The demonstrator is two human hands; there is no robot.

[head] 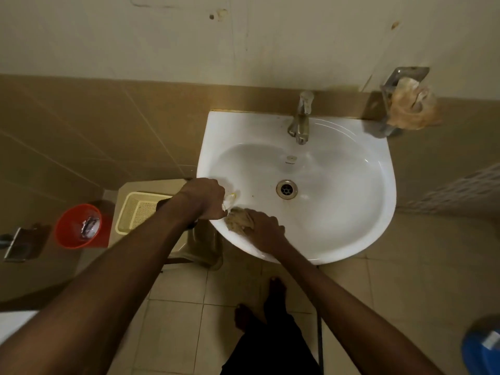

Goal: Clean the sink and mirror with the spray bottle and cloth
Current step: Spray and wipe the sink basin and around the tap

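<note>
Pressing soft, limp cloth (238,221) onto sink (351,239) rim under curled right hand (266,230); left hand (204,197) pinching white-and-yellow object, identity unclear.

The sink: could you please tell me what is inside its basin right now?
Inside the sink, the right hand presses a beige cloth against the front-left wall. The drain lies bare. The basin under the hand and cloth is hidden.

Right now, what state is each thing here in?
Sink: no standing water seen, drain unplugged.
Tap: no water running.
Cloth: crumpled on the sink's front rim, held under the right hand.
Left hand: curled round something small and white on the rim.
Red bin: upright, litter inside.
</note>
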